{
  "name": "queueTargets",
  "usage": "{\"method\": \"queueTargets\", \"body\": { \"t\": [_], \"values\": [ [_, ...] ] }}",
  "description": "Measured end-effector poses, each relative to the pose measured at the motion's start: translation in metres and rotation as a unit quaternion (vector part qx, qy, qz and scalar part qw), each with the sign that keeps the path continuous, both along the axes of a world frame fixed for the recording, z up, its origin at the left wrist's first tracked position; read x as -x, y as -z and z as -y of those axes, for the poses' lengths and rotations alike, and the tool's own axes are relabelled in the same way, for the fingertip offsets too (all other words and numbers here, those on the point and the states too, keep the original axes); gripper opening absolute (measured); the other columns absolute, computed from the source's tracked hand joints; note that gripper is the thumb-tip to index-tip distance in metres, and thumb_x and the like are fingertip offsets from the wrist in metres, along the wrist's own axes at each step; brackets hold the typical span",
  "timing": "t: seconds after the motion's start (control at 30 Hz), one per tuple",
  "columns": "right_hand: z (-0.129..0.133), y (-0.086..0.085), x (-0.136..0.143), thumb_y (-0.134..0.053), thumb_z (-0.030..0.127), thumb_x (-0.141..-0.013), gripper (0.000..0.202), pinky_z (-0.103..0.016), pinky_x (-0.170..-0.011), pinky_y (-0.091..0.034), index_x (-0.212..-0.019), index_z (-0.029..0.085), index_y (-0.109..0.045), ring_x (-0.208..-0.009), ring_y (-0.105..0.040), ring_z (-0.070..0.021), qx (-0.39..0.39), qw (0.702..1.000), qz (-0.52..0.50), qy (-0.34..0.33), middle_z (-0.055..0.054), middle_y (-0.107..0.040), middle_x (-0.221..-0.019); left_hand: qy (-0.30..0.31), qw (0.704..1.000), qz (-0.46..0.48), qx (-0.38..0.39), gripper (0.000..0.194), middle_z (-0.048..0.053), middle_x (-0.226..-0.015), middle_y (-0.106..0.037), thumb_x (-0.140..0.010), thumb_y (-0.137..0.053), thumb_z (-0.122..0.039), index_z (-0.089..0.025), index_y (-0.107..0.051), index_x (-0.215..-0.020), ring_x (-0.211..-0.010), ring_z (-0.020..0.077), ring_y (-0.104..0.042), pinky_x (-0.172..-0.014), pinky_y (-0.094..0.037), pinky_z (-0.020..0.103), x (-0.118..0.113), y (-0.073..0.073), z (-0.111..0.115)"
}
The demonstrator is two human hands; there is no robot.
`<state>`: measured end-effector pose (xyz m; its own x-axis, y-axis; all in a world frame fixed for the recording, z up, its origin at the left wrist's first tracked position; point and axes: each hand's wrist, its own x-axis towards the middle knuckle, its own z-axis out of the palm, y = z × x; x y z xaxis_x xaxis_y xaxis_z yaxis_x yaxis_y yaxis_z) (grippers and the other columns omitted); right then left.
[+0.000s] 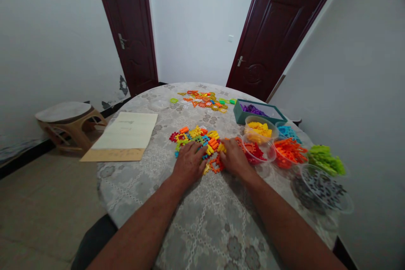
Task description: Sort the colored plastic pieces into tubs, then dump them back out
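A heap of plastic building pieces point(196, 135) in yellow, orange, red, blue and green lies near the middle of the table. My left hand point(190, 159) rests palm down on the heap's near edge, its fingers extended over green and yellow pieces. Along the heap's right side, my right hand point(233, 156) reaches forward beside a yellow piece point(222, 148), fingers extended and touching the pieces. Between the two hands lies an orange square frame piece point(216, 164). What is under my palms is hidden.
Clear tubs of yellow point(259, 130), red point(255, 153), orange point(289, 152), blue, green point(325, 160) and grey pieces point(324, 187) stand at right. Behind them sits a green box point(241, 114) with purple pieces. Flat pieces point(205, 100) lie farther back; paper point(129, 130) is at left.
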<state>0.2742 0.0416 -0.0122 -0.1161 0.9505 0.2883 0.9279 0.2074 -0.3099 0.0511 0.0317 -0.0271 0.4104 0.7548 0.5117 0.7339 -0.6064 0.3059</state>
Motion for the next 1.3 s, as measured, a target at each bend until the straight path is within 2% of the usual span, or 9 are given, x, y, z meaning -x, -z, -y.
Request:
{"method": "queueTargets", "body": {
  "t": [0.23,0.4,0.5,0.63,0.73,0.87,1.0,1.13,1.3],
  "values": [
    [0.007,-0.008,0.009,-0.061,0.019,-0.090,0.025,-0.038,-0.099,-0.049,-0.114,0.021,-0.069,-0.110,-0.062,-0.0236,-0.013,0.980,-0.162,-0.117,-0.007,-0.069,-0.114,-0.009,1.000,-0.016,0.017,0.032,0.011,-0.132,-0.072,-0.092,-0.068,-0.022,-0.023,-0.069,-0.124,-0.135,0.0356,-0.055,-0.121,-0.039,0.059,0.001,0.001,-0.001],
    [0.009,-0.006,0.015,-0.062,0.022,-0.088,0.029,-0.032,-0.080,-0.051,-0.116,0.023,-0.069,-0.086,-0.065,-0.0195,0.035,0.964,-0.244,-0.097,-0.004,-0.072,-0.104,-0.016,1.000,-0.023,0.013,0.031,0.012,-0.128,-0.072,-0.091,-0.068,-0.022,-0.022,-0.068,-0.122,-0.133,0.0335,-0.057,-0.121,-0.041,0.055,0.002,-0.001,0.000],
    [0.008,0.000,0.015,-0.060,0.023,-0.087,0.031,-0.030,-0.075,-0.051,-0.116,0.024,-0.069,-0.080,-0.066,-0.0185,0.103,0.933,-0.331,-0.095,-0.002,-0.074,-0.098,-0.013,1.000,-0.018,0.008,0.029,0.012,-0.126,-0.071,-0.091,-0.068,-0.022,-0.023,-0.068,-0.120,-0.130,0.0331,-0.058,-0.119,-0.042,0.055,0.003,0.000,0.000],
    [0.005,0.003,0.016,-0.065,0.027,-0.082,0.028,-0.033,-0.084,-0.056,-0.110,0.024,-0.069,-0.097,-0.071,-0.0223,0.150,0.874,-0.447,-0.116,-0.003,-0.075,-0.108,-0.017,1.000,-0.014,0.007,0.027,0.012,-0.125,-0.071,-0.090,-0.068,-0.022,-0.022,-0.067,-0.118,-0.127,0.0327,-0.059,-0.117,-0.044,0.055,0.002,0.001,0.001],
    [0.004,0.002,0.020,-0.067,0.028,-0.080,0.030,-0.032,-0.080,-0.057,-0.109,0.023,-0.068,-0.093,-0.071,-0.0215,0.172,0.856,-0.476,-0.106,-0.003,-0.075,-0.104,-0.013,1.000,-0.010,0.003,0.024,0.012,-0.123,-0.071,-0.090,-0.069,-0.021,-0.021,-0.068,-0.114,-0.124,0.0317,-0.060,-0.116,-0.045,0.053,0.002,0.000,0.001],
    [0.002,0.001,0.026,-0.065,0.027,-0.082,0.027,-0.030,-0.073,-0.055,-0.108,0.022,-0.068,-0.080,-0.069,-0.0181,0.165,0.876,-0.442,-0.102,-0.002,-0.073,-0.093,-0.002,1.000,0.006,-0.007,0.020,0.012,-0.122,-0.072,-0.091,-0.067,-0.020,-0.021,-0.068,-0.111,-0.124,0.0317,-0.061,-0.115,-0.046,0.054,0.004,0.000,-0.001],
    [-0.004,0.009,0.028,-0.064,0.024,-0.085,0.026,-0.031,-0.077,-0.055,-0.110,0.024,-0.068,-0.085,-0.068,-0.0180,0.135,0.903,-0.393,-0.115,-0.002,-0.074,-0.101,0.025,0.999,0.033,-0.020,0.024,0.011,-0.117,-0.074,-0.090,-0.066,-0.017,-0.023,-0.068,-0.112,-0.124,0.0313,-0.062,-0.115,-0.046,0.055,0.006,0.003,-0.007],
    [-0.007,0.015,0.030,-0.066,0.022,-0.082,0.028,-0.032,-0.083,-0.055,-0.110,0.025,-0.068,-0.092,-0.067,-0.0178,0.100,0.907,-0.393,-0.111,-0.001,-0.071,-0.109,0.042,0.996,0.061,-0.042,0.021,0.010,-0.112,-0.076,-0.091,-0.061,-0.015,-0.023,-0.069,-0.109,-0.122,0.0317,-0.064,-0.111,-0.048,0.055,0.009,0.005,-0.014],
    [-0.003,0.010,0.031,-0.070,0.022,-0.081,0.038,-0.028,-0.071,-0.050,-0.118,0.025,-0.071,-0.082,-0.063,-0.0160,0.112,0.913,-0.371,-0.126,-0.002,-0.070,-0.101,0.058,0.995,0.074,-0.045,0.014,0.009,-0.105,-0.076,-0.092,-0.060,-0.016,-0.022,-0.068,-0.101,-0.106,0.0291,-0.068,-0.095,-0.053,0.048,0.011,0.001,-0.015]
  ]
}}
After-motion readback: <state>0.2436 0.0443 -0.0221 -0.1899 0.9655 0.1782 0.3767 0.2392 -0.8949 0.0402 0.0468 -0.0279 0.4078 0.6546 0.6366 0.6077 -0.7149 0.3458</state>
